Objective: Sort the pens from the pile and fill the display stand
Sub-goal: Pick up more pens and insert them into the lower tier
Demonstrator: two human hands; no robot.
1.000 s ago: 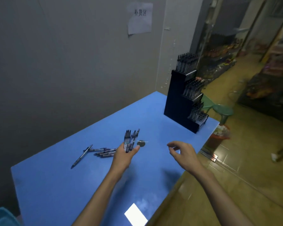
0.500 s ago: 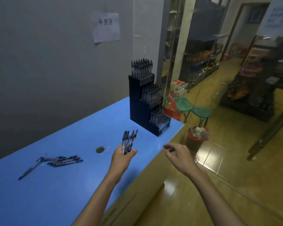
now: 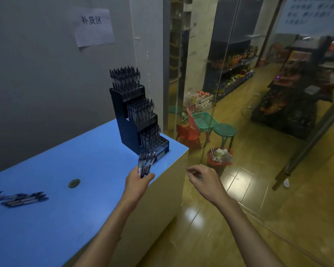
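**Black pens go to the stand**

Black-capped clear pens (image 3: 146,160), a small bundle, sit gripped in my left hand (image 3: 138,181) just before the black tiered display stand (image 3: 131,120). My right hand (image 3: 204,180) hangs loosely curled, empty. I should pull one pen at a time and seat it upright in the lowest tier's free holes.

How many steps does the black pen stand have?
3 steps on the display stand: the top one is packed with pens, the middle one sits below it, and the bottom one nearest the table edge still shows empty holes.
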